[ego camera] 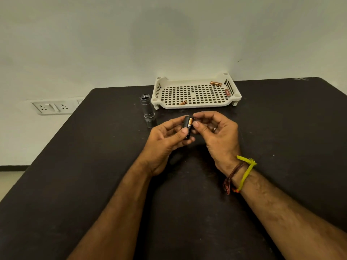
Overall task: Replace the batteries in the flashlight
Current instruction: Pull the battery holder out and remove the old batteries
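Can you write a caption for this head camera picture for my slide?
Both hands hold a battery holder above the table, near the flashlight body and tray.

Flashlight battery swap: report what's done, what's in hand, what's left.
Done: the flashlight body stands opened on the table. In hand: the left hand holds the black battery holder, the right hand pinching its top. Left: three batteries in the white tray; reassembly.

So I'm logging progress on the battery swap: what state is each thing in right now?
Flashlight body: upright on table, open, cap off.
Battery holder: held in left hand, one battery showing.
Right hand: pinching the holder's top.
Tray: three loose batteries inside.
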### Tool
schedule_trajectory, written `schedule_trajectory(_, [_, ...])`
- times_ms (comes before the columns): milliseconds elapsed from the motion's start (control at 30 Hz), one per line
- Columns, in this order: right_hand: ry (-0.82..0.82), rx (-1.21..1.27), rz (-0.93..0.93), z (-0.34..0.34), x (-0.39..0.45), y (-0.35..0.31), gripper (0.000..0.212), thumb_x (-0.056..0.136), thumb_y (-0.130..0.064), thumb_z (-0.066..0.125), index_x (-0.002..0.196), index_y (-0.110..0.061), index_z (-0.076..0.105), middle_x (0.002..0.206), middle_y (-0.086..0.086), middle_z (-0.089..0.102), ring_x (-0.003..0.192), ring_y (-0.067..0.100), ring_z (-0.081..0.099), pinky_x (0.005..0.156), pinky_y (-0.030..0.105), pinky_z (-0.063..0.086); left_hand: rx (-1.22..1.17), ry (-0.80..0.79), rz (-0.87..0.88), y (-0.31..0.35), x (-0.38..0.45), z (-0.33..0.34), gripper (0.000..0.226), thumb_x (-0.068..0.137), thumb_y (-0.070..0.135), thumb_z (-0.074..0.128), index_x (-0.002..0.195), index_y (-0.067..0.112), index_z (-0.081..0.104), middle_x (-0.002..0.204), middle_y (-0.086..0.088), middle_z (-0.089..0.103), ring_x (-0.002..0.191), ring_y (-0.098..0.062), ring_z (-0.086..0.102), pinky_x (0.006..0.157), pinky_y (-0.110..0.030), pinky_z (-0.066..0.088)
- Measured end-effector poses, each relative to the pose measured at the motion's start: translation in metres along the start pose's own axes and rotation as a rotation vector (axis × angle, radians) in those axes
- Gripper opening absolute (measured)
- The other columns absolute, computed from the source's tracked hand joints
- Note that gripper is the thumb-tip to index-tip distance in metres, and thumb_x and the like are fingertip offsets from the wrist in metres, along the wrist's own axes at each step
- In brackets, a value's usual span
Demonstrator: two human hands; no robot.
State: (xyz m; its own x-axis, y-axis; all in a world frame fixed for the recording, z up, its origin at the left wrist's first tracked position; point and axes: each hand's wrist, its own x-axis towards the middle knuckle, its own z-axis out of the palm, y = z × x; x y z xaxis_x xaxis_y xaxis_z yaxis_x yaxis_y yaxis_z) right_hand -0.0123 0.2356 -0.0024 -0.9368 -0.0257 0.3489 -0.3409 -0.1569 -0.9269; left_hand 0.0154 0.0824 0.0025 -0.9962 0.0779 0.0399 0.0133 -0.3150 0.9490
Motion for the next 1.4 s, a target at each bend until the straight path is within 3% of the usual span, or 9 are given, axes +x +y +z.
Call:
schedule_trajectory(100, [-0.002,-0.081,-0.065,-0.002,-0.002,-0.003,0.026,0.086,0.002,0.073,0.091,-0.024,0.073,0.086,-0.01,0.077,0.077,0.004,0.072,0.07,0.016,0.056,0.009,-0.033,0.011,0.001,-0.001,0.0,0.039,0.094,-0.004,0.058,0.132,0.001,0.058,0.112,-0.022,0.065,0.086,-0.021,0.073,0.079,-0.028,0.059])
schedule_trajectory(333, [-0.053,-0.263,-0.202,-0.005,-0.006,-0.004,0.015,0.086,-0.003,0.074,0.098,-0.012,0.073,0.093,-0.004,0.075,0.09,0.013,0.073,0.081,0.03,0.06,0.003,-0.028,0.033,0.001,-0.002,0.0,0.033,0.095,0.003,0.058,0.128,0.001,0.061,0.107,-0.014,0.071,0.085,-0.022,0.074,0.075,-0.028,0.059])
schedule_trajectory(567, [-0.07,-0.391,-0.311,-0.005,-0.006,-0.007,0.014,0.089,-0.002,0.071,0.101,-0.009,0.072,0.095,-0.006,0.073,0.092,0.01,0.072,0.082,0.03,0.06,0.082,-0.033,0.07,0.001,-0.001,0.0,0.043,0.089,0.005,0.066,0.132,0.008,0.061,0.108,-0.024,0.059,0.085,-0.024,0.071,0.081,-0.034,0.06])
schedule_trajectory(767, [-0.081,-0.368,-0.289,-0.005,-0.005,-0.004,0.012,0.089,-0.001,0.07,0.099,-0.008,0.071,0.093,-0.003,0.073,0.09,0.014,0.072,0.082,0.038,0.061,0.125,0.01,0.122,-0.001,0.0,0.001,0.04,0.088,0.004,0.07,0.127,0.01,0.065,0.092,-0.017,0.067,0.081,-0.024,0.072,0.076,-0.034,0.061])
schedule_trajectory(1033, [-0.229,-0.474,-0.187,-0.008,0.001,-0.005,0.009,0.096,-0.011,0.061,0.094,-0.018,0.055,0.082,-0.009,0.059,0.075,0.007,0.059,0.068,0.028,0.053,0.196,0.051,0.134,-0.003,-0.002,0.005,0.035,0.085,0.0,0.072,0.12,0.008,0.068,0.081,-0.009,0.065,0.076,-0.026,0.072,0.073,-0.038,0.063])
schedule_trajectory(1200, [-0.185,-0.434,-0.195,-0.008,-0.005,-0.008,0.012,0.094,-0.012,0.065,0.092,-0.016,0.054,0.082,-0.005,0.06,0.076,0.014,0.061,0.069,0.035,0.056,0.153,0.114,0.126,-0.003,0.001,0.004,0.033,0.087,-0.002,0.069,0.119,0.007,0.066,0.081,-0.006,0.063,0.079,-0.024,0.074,0.071,-0.034,0.063])
schedule_trajectory(1300, [-0.147,-0.378,-0.2,-0.006,-0.01,-0.009,0.02,0.086,-0.01,0.076,0.094,-0.015,0.058,0.085,-0.007,0.065,0.08,0.01,0.067,0.071,0.023,0.058,0.157,0.115,0.126,-0.004,0.002,0.004,0.034,0.088,-0.001,0.069,0.12,0.008,0.065,0.077,0.002,0.067,0.08,-0.018,0.074,0.071,-0.032,0.062])
schedule_trajectory(1400, [-0.073,-0.291,-0.151,-0.003,-0.01,-0.01,0.025,0.082,-0.005,0.078,0.096,-0.016,0.061,0.089,-0.007,0.07,0.082,0.008,0.07,0.074,0.016,0.055,0.136,0.128,0.118,-0.004,0.002,0.004,0.033,0.089,0.0,0.068,0.121,0.009,0.065,0.082,-0.004,0.069,0.082,-0.02,0.074,0.071,-0.032,0.062])
